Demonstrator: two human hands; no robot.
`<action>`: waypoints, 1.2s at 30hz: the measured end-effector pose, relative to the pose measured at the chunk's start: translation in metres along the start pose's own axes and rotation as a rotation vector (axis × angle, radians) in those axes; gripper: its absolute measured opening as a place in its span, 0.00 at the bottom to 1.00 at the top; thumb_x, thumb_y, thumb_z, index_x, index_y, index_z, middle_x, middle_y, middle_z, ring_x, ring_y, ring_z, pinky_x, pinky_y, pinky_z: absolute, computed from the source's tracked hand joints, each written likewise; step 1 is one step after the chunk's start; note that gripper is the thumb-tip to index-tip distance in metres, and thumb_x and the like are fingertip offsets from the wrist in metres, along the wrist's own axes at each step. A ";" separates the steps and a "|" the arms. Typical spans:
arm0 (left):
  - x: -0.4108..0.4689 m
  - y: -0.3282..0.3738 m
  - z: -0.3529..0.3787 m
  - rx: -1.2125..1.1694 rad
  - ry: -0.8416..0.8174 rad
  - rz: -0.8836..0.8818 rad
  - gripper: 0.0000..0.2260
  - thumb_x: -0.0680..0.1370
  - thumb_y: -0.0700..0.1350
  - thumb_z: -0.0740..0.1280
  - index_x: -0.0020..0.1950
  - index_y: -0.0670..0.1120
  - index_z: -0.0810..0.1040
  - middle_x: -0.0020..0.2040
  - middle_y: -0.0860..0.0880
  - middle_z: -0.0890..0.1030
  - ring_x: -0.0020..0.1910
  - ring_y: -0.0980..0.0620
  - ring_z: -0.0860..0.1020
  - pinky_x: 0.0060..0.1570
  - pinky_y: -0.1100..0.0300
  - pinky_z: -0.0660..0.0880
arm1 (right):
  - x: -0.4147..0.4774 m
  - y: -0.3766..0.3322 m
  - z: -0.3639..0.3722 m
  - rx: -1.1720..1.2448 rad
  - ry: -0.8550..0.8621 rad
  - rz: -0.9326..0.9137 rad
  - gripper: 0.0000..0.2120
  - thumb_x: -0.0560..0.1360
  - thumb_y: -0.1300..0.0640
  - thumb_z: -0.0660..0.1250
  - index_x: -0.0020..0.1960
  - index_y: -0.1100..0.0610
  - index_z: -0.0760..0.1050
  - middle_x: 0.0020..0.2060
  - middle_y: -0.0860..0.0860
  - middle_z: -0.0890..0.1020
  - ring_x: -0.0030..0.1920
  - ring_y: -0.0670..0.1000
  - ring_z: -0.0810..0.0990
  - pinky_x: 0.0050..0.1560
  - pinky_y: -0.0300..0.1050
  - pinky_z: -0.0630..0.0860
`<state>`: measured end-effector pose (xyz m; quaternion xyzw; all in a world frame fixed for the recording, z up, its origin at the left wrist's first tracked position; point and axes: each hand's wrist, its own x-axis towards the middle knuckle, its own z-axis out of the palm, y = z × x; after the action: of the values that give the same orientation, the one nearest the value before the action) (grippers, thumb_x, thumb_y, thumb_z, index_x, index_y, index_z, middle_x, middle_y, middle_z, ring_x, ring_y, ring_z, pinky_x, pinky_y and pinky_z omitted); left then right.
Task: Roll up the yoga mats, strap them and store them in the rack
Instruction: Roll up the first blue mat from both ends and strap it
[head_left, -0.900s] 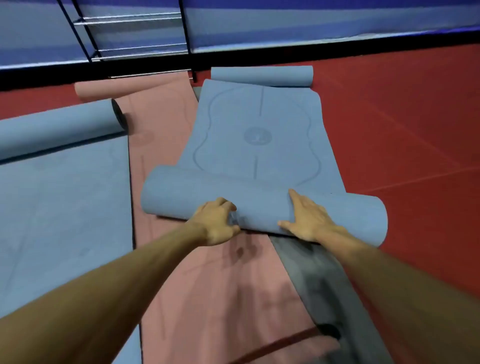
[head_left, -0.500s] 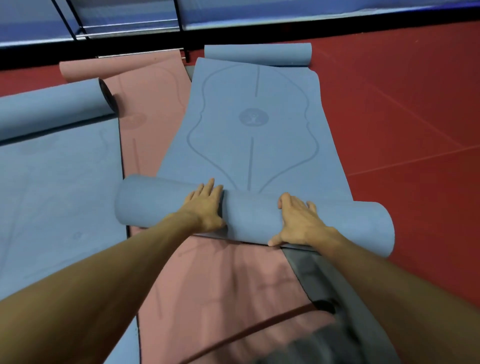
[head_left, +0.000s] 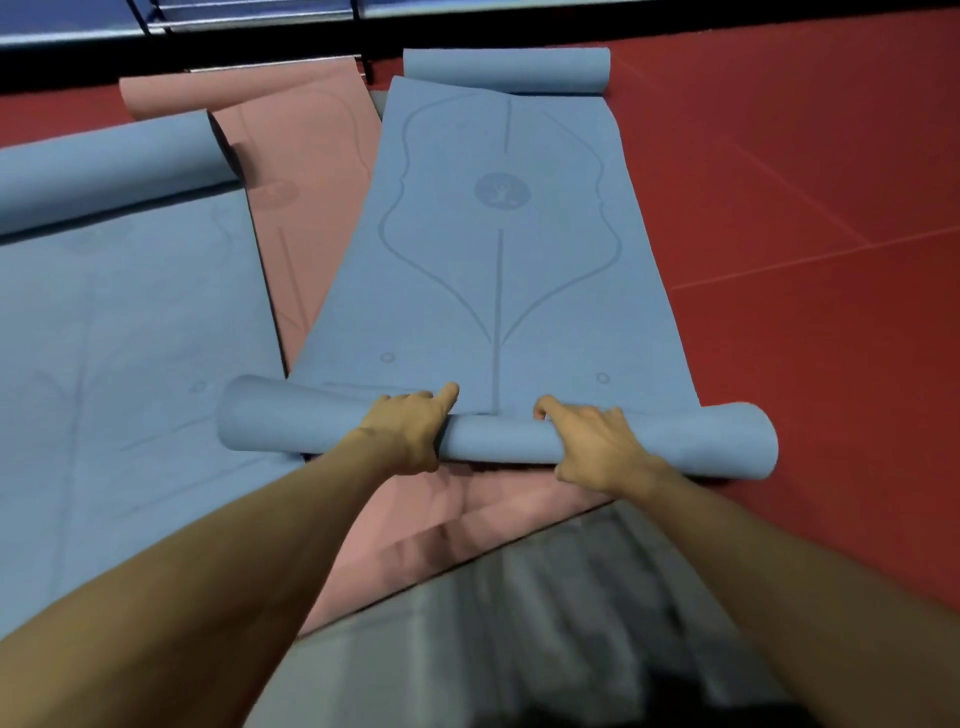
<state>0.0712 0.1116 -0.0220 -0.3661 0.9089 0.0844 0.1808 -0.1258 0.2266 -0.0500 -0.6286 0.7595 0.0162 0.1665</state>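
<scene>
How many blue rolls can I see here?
3: near roll gripped by the left hand and right hand; far roll straight ahead; left roll beside the pink mat. More may be hidden.

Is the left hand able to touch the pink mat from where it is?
Probably yes. The left hand grips the blue roll, and bare pink mat lies right beside it on the near side, nothing between.

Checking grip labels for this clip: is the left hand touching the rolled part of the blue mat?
Touching. The head view shows the left hand curled over the blue roll, wrapped across its top with no gap.
</scene>
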 end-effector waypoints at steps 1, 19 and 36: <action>-0.009 0.003 -0.001 -0.011 0.032 0.011 0.22 0.72 0.47 0.70 0.57 0.47 0.60 0.54 0.46 0.75 0.48 0.43 0.74 0.46 0.54 0.66 | -0.010 0.000 -0.006 -0.025 0.000 -0.004 0.27 0.67 0.59 0.66 0.63 0.47 0.64 0.59 0.49 0.76 0.60 0.55 0.74 0.55 0.53 0.66; -0.160 0.086 0.072 -0.055 -0.017 -0.037 0.18 0.73 0.32 0.60 0.62 0.44 0.63 0.57 0.45 0.73 0.59 0.43 0.72 0.71 0.39 0.53 | -0.184 -0.029 0.056 -0.017 -0.044 0.065 0.20 0.77 0.52 0.62 0.68 0.50 0.66 0.64 0.49 0.71 0.66 0.52 0.64 0.62 0.50 0.62; -0.126 0.048 0.118 -0.158 0.182 0.075 0.21 0.79 0.40 0.61 0.72 0.47 0.65 0.57 0.44 0.74 0.56 0.44 0.70 0.69 0.55 0.57 | -0.162 -0.036 0.087 -0.138 0.109 0.020 0.22 0.79 0.42 0.59 0.71 0.48 0.66 0.65 0.47 0.71 0.63 0.53 0.68 0.58 0.50 0.61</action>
<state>0.1534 0.2596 -0.0805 -0.3512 0.9251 0.1288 0.0650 -0.0461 0.3931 -0.0813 -0.6308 0.7709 0.0363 0.0810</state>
